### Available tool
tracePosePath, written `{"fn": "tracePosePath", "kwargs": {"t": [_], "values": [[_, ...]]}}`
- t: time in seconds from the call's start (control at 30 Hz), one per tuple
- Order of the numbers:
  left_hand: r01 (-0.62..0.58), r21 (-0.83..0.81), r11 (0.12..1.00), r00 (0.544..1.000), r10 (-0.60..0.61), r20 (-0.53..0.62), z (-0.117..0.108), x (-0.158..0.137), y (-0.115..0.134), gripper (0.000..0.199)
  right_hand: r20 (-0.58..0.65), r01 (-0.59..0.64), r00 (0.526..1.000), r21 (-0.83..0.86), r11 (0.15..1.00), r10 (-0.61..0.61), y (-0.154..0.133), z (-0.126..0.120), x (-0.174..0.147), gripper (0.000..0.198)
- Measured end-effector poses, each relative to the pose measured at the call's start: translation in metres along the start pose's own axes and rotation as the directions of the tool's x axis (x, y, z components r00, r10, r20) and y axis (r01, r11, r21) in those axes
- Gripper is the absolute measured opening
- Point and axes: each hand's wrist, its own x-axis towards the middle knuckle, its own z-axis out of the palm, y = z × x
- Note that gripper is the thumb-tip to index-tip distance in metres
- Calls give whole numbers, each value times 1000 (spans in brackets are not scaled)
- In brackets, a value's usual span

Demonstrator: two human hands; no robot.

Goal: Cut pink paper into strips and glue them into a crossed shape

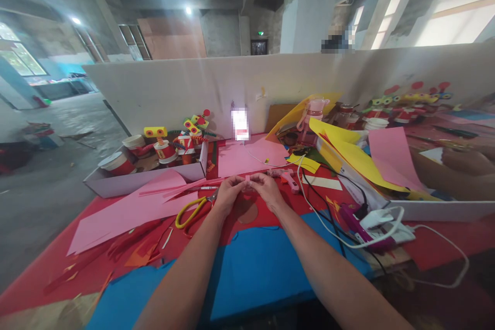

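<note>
One small pink paper piece point(248, 179), pinched at the fingertips between left grip point(231, 192) and right grip point(266, 191), over the worktop point(42, 281). Yellow-handled scissors point(202, 203), lying near the left grip; pink glue gun point(287, 179), just beside the right.

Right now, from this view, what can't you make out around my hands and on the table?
In the head view:
Pink piece: full shape, partly covered by the left hand and right hand.
Scissors: blade tips, hidden at the left hand.
Bright screen: its content, blurred into blocks.
White box on the right: some contents, under the yellow sheet.
</note>
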Motion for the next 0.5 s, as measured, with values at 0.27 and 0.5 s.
{"fn": "tracePosePath", "kwargs": {"t": [0.27, 0.5], "values": [[17, -50, 999, 1000, -18, -18, 3, -2, -2, 30, 16, -32, 999, 52, 998, 32, 6, -1, 3, 40], [7, -17, 1000, 999, -8, -36, 5, -4, 0, 29, 12, -2, 1000, 51, 999, 1, 7, -2, 4, 41]]}}
